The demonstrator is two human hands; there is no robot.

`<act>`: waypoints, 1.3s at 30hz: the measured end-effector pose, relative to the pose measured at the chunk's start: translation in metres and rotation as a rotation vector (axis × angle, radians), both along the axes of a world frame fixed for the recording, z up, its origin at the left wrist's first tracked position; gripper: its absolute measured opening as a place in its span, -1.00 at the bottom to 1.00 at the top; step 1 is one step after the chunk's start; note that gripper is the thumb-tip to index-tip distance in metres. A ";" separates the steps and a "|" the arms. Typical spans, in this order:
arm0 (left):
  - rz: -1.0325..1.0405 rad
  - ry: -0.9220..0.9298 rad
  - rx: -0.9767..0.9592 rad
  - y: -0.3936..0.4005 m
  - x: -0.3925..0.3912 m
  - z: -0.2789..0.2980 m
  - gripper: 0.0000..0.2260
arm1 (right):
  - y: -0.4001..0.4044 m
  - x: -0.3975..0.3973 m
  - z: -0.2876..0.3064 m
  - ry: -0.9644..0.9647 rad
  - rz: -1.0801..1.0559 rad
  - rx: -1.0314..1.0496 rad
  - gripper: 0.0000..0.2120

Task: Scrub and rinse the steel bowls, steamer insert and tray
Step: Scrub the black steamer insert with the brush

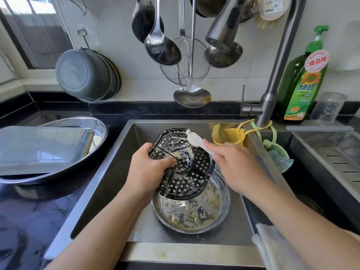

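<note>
My left hand [149,164] grips the left rim of a dark perforated steamer insert [187,172], tilted over the sink and streaked with suds. My right hand [233,164] holds a white brush [194,140] whose head lies on the insert's upper edge. Below the insert, a soapy steel bowl [218,209] with residue sits on the sink floor. On the left counter a rectangular steel tray [39,149] lies upside down in a wide steel bowl [97,127].
The faucet [272,78] rises at the sink's [120,172] right rear, with a green detergent bottle [300,82] beside it. Yellow strainer [229,136] and scrubber [280,158] hang on the divider. Ladles and a skimmer hang on the wall; a cloth [272,248] lies front right.
</note>
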State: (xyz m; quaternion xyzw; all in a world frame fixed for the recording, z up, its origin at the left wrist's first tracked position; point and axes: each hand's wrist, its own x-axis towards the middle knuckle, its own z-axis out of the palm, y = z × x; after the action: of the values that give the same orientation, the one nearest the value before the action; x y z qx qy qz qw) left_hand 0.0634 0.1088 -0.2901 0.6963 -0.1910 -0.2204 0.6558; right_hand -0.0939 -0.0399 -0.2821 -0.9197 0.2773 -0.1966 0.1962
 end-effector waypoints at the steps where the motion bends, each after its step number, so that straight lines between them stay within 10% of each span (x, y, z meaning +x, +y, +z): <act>1: 0.006 -0.003 -0.004 0.000 -0.001 0.000 -0.69 | 0.003 0.002 0.000 0.028 0.020 0.008 -0.55; 39: 0.218 0.125 -0.169 0.000 0.012 -0.004 -0.71 | 0.010 0.005 -0.005 0.163 0.040 0.125 -0.59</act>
State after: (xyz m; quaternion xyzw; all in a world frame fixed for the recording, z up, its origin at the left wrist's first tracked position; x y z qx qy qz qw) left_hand 0.0757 0.1086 -0.2945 0.6403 -0.0908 -0.1738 0.7427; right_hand -0.0891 -0.0297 -0.2871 -0.9240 0.2858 -0.0995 0.2339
